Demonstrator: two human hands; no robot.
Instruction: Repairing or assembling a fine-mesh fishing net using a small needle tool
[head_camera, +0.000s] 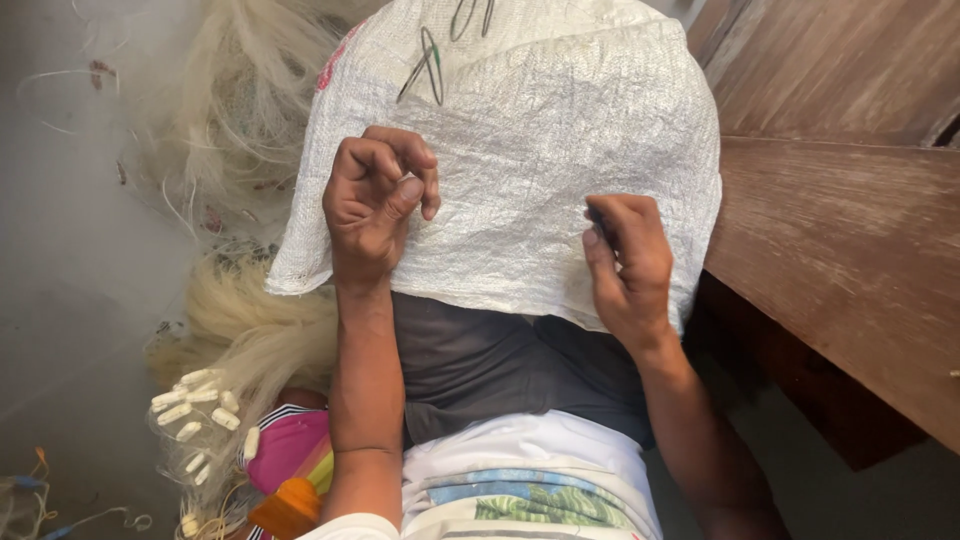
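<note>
We have a single view, from a camera worn on the head, and it looks steeply down and close onto our own lap and hands. The white woven sack over our knees fills the centre toward twelve o'clock, a wooden bench lies at three o'clock, and pale netting on the floor runs from seven to eleven o'clock.

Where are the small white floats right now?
In the head view, the white floats lie low on the left, amid pale netting, beside the left hand's forearm.

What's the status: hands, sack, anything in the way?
Left hand curled, pinching. Right hand pinched on something small and dark. White woven sack across lap. Fishing net piled left, clear of hands.
</note>
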